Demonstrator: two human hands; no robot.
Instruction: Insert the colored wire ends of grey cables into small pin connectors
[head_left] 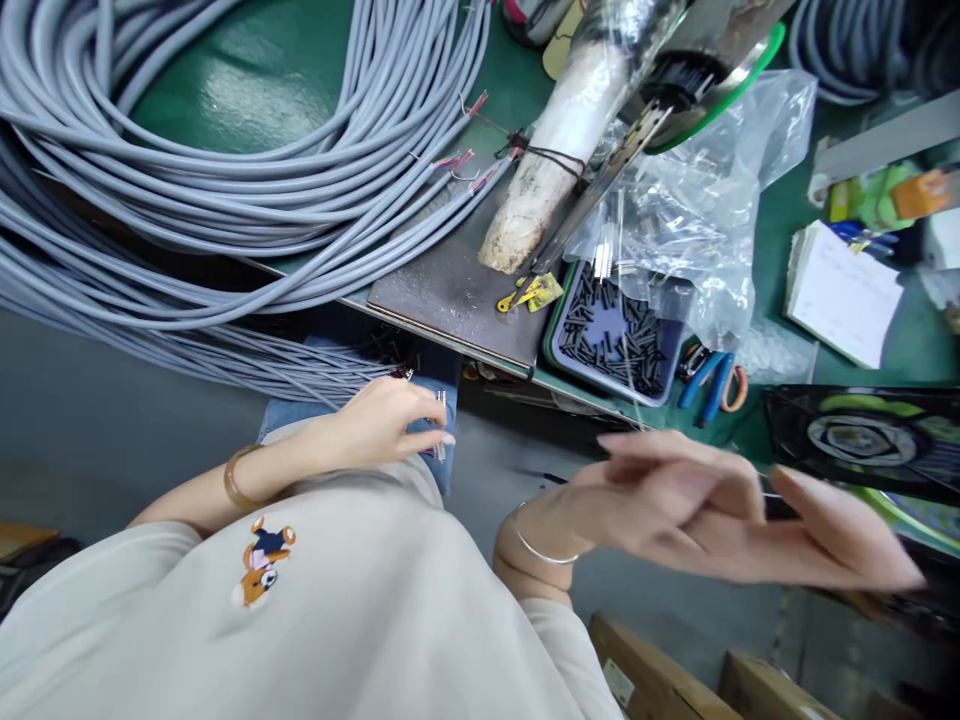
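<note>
My left hand (390, 420), with a brown bangle at the wrist, is closed in a pinch at a small connector with metal pins (441, 425). The connector sits just past the thumb and fingertips, over my lap, and is partly covered by them. Thin grey cables (300, 368) run in from the left to behind that hand. My right hand (690, 505), wearing a silver bangle, is raised in front of the bench edge, blurred, its fingers apart and nothing visible in them. Nearest to it are blue-handled pliers (709, 388) and a tray (651, 398) of short black tubes.
Large coils of grey cable (225, 215) cover the bench's left side, with bared coloured wire ends (457, 160). A white wrapped rod (544, 165) lies beside clear plastic bags (697, 210). Further right are a note pad (840, 295) and a black box (862, 440). Cartons (660, 670) stand below.
</note>
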